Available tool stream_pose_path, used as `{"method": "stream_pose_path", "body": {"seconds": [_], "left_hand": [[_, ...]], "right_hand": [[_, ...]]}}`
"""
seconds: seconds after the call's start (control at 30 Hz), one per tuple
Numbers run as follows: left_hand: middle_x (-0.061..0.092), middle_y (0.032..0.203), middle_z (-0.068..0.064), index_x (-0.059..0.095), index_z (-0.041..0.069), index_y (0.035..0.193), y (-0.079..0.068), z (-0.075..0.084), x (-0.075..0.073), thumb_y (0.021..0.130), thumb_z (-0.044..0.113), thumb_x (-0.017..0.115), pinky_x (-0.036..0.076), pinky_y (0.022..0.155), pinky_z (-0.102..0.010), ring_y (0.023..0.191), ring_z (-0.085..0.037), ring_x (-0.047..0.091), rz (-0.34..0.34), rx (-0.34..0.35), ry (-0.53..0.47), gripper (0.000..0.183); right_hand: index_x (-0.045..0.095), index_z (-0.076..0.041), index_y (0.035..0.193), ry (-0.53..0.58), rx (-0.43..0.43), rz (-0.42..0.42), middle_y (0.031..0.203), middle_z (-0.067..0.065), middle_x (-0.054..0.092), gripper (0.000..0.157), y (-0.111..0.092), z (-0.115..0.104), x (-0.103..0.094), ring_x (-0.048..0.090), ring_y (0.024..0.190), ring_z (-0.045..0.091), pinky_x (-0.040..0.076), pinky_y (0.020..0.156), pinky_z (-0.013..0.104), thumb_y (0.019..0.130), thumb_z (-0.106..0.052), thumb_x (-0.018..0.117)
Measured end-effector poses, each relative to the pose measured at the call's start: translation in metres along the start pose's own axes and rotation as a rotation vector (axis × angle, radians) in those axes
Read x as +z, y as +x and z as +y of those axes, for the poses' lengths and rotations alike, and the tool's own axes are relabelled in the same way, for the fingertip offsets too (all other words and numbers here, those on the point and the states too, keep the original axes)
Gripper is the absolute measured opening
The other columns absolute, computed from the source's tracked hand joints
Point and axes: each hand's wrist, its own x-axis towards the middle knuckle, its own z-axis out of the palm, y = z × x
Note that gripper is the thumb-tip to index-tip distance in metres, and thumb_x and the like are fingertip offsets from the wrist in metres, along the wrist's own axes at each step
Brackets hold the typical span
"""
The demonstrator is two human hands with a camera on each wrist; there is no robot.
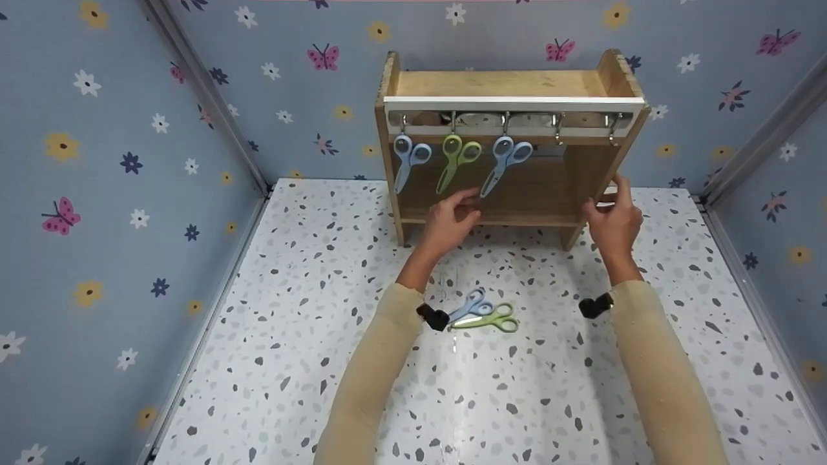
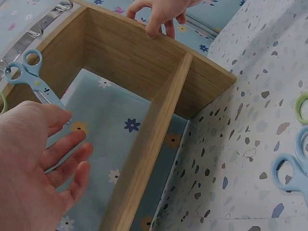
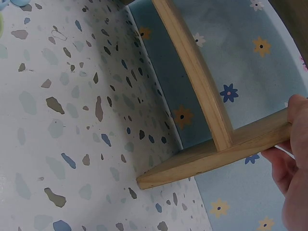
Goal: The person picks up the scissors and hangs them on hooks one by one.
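A wooden shelf [image 1: 523, 84] stands against the back wall with a hook rail [image 1: 475, 103] across its front. Blue scissors [image 1: 404, 161], green scissors [image 1: 455, 161] and another blue pair [image 1: 504, 161] hang from its three left hooks. My left hand [image 1: 449, 223] is just beside the tip of that last pair, fingers loosely extended; whether they touch is unclear. At the shelf's right side panel, my right hand [image 1: 615, 219] grips the edge between thumb and fingers, also seen in the right wrist view, where part of the hand [image 3: 293, 163] is cut off.
Blue scissors [image 1: 475, 303] and green scissors [image 1: 501, 318] lie together on the speckled white table [image 1: 310, 323], in front of the shelf. The two right hooks [image 1: 559, 129] hold nothing. Flowered panels [image 1: 129, 161] enclose the table at the left, back and right.
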Motion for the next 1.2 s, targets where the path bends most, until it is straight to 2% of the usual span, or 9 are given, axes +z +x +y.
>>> {"method": "stream_pose_path", "body": {"seconds": [0.13,0.2,0.27,0.43,0.63,0.87,1.07,1.13,1.2], "left_hand": [[0.074,0.150,-0.018,0.064,0.004,0.155,-0.005,-0.005,-0.001,0.111,0.009,0.068,0.059,0.116,-0.046,0.136,-0.034,0.073,-0.009,0.006,-0.011,0.045],[0.074,0.148,-0.019,0.064,0.003,0.155,-0.008,-0.007,-0.001,0.111,0.009,0.068,0.060,0.114,-0.045,0.135,-0.035,0.073,-0.013,0.009,-0.012,0.044],[0.075,0.146,-0.019,0.064,0.003,0.155,-0.010,-0.010,-0.001,0.111,0.009,0.068,0.061,0.114,-0.046,0.134,-0.035,0.073,-0.018,0.013,-0.004,0.044],[0.076,0.142,-0.021,0.063,0.000,0.155,-0.017,-0.018,-0.003,0.111,0.008,0.068,0.058,0.114,-0.055,0.131,-0.038,0.072,-0.036,0.013,0.004,0.044],[0.074,0.148,-0.020,0.065,0.003,0.154,-0.026,-0.027,-0.006,0.111,0.010,0.068,0.056,0.116,-0.057,0.132,-0.036,0.072,-0.046,-0.017,0.034,0.044],[0.075,0.149,-0.014,0.068,0.008,0.152,-0.034,-0.033,-0.011,0.112,0.011,0.068,0.059,0.111,-0.051,0.133,-0.034,0.072,-0.061,-0.028,0.110,0.041],[0.075,0.149,-0.018,0.069,0.005,0.150,-0.042,-0.039,-0.013,0.111,0.009,0.069,0.059,0.114,-0.056,0.131,-0.037,0.073,-0.078,-0.011,0.157,0.039],[0.075,0.148,-0.018,0.070,0.004,0.148,-0.044,-0.040,-0.014,0.111,0.010,0.069,0.057,0.116,-0.057,0.131,-0.037,0.073,-0.087,-0.009,0.172,0.038],[0.076,0.148,-0.017,0.070,0.003,0.147,-0.046,-0.042,-0.015,0.111,0.010,0.069,0.057,0.117,-0.058,0.132,-0.038,0.073,-0.097,-0.010,0.182,0.037]], "right_hand": [[0.057,-0.017,0.158,-0.017,0.017,-0.008,0.124,0.023,0.084,0.056,0.000,-0.001,0.000,0.085,0.107,0.040,0.058,0.089,0.039,0.104,-0.017,0.070],[0.057,-0.018,0.159,-0.022,0.020,-0.014,0.125,0.022,0.084,0.056,0.001,-0.001,0.000,0.085,0.107,0.039,0.055,0.087,0.033,0.105,-0.017,0.070],[0.056,-0.019,0.160,-0.021,0.021,-0.020,0.126,0.022,0.084,0.057,0.001,-0.001,0.000,0.085,0.108,0.038,0.056,0.087,0.035,0.105,-0.017,0.070],[0.056,-0.018,0.159,-0.011,0.024,-0.028,0.126,0.022,0.084,0.057,0.001,-0.001,0.000,0.085,0.109,0.038,0.061,0.094,0.047,0.104,-0.017,0.071],[0.056,-0.019,0.159,-0.011,0.036,-0.036,0.127,0.021,0.084,0.057,0.002,-0.003,-0.001,0.084,0.110,0.037,0.060,0.092,0.041,0.105,-0.019,0.071],[0.058,-0.018,0.158,-0.003,0.007,-0.012,0.122,0.023,0.084,0.056,0.000,-0.002,0.000,0.085,0.106,0.040,0.062,0.094,0.048,0.103,-0.017,0.071],[0.058,-0.019,0.158,-0.015,0.010,-0.005,0.121,0.022,0.084,0.058,0.001,0.000,0.001,0.085,0.105,0.038,0.056,0.087,0.032,0.103,-0.017,0.071],[0.057,-0.018,0.159,-0.016,0.012,-0.008,0.122,0.023,0.084,0.058,0.001,0.000,0.001,0.085,0.106,0.039,0.057,0.087,0.034,0.103,-0.017,0.071],[0.056,-0.018,0.160,-0.013,0.012,-0.011,0.123,0.024,0.084,0.059,0.002,-0.001,0.001,0.085,0.107,0.040,0.060,0.090,0.041,0.103,-0.017,0.070]]}}
